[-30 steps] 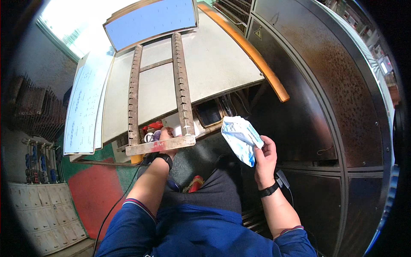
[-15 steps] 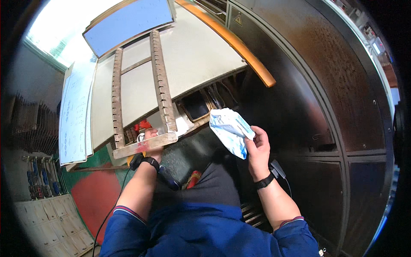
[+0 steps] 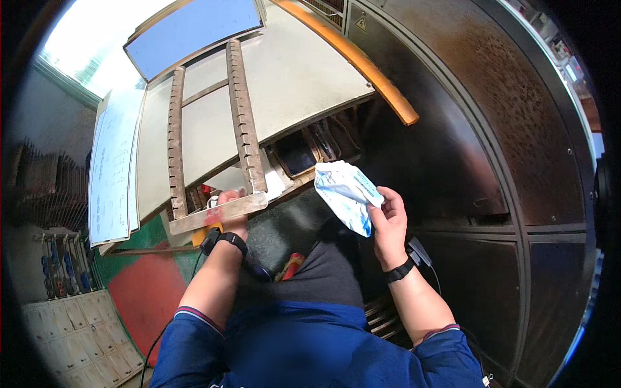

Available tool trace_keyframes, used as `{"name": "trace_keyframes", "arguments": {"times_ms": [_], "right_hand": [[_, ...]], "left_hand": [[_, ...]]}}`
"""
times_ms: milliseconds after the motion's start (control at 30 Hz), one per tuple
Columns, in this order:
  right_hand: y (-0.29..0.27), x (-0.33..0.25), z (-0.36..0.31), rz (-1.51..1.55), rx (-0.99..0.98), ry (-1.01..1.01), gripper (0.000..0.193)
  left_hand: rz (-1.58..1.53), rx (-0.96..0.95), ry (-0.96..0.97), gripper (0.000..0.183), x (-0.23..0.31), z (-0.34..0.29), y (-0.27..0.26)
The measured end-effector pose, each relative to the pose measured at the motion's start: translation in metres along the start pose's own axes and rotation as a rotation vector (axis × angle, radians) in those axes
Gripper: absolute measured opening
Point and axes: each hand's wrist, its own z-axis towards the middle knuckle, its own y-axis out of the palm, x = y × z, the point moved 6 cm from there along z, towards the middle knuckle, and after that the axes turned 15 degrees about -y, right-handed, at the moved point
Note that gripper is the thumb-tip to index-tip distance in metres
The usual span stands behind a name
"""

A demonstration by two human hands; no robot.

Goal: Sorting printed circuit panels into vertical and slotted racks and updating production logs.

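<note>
- The right hand (image 3: 388,223) pinches a soft white-and-blue plastic pouch (image 3: 346,194) by its lower right edge, fingers closed on it, holding it up in front of the dark metal machine wall (image 3: 517,149).
- The left hand (image 3: 231,210) reaches up to a toothed metal frame (image 3: 242,123); its fingers curl around the frame's bottom crossbar (image 3: 217,213).
- The frame leans on a pale slanted panel (image 3: 297,77), below a blue board (image 3: 194,26).
- An orange bar (image 3: 362,64) runs along the panel's right edge.
- Both wrists wear dark bands.
</note>
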Motion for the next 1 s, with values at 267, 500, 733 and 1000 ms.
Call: {"name": "trace_keyframes", "arguments": {"times_ms": [267,500,733,1000], "right_hand": [[0.012,-0.005,0.005,0.008,-0.023,-0.022,0.037],[0.054,-0.024,0.040,-0.193,-0.147,-0.253,0.044],[0.116,-0.002,0.088,-0.499,-0.157,-0.522,0.046],[0.130,-0.015,0.067,-0.671,-0.273,-0.706,0.056]], "left_hand": [[-0.267,-0.102,-0.173,0.043,0.013,-0.003,-0.009],[0.465,-0.109,0.093,0.065,0.014,0.001,-0.011],[0.301,-0.288,-0.136,0.030,-0.006,0.014,-0.034],[-0.334,-0.331,-0.435,0.020,-0.023,-0.007,-0.071]]}}
